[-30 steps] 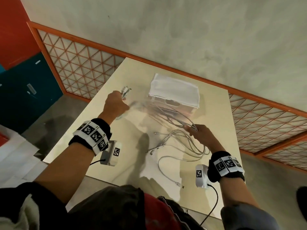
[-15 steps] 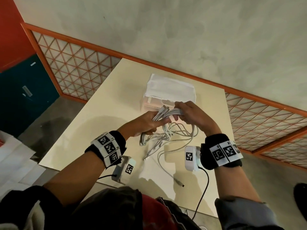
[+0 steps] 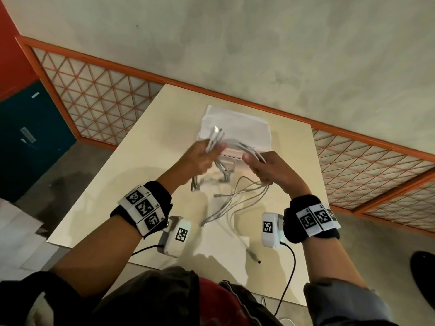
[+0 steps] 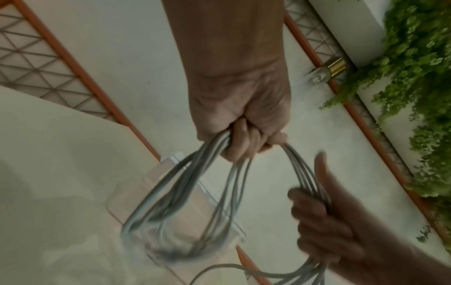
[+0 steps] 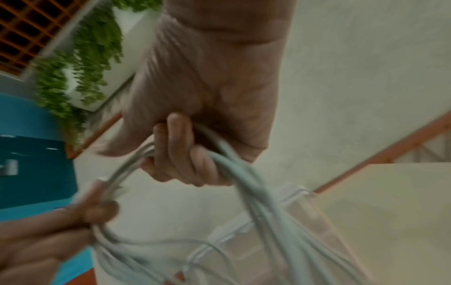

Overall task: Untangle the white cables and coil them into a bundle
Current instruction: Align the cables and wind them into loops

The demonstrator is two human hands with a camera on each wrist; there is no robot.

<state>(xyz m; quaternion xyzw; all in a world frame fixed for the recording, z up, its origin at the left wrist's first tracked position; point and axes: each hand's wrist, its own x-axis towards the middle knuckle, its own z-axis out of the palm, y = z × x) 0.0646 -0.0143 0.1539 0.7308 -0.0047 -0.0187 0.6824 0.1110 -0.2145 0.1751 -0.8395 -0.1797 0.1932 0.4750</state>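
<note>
Several white cables arch between my two hands above the table. My left hand grips one end of the bunch, plug ends sticking up past its fingers; in the left wrist view its fingers curl round the strands. My right hand grips the other side, its fingers wrapped round the cables. Loose lengths hang down and trail over the table, one plug lying near the front edge.
A clear plastic box with a white lid stands at the back of the table, just behind my hands. An orange lattice railing runs along the far side. A dark teal cabinet stands at the left.
My left hand swung in from the far left with its cable ends to meet the right hand. Both hands then lifted and drew slightly apart, stretching the bunch between them.
</note>
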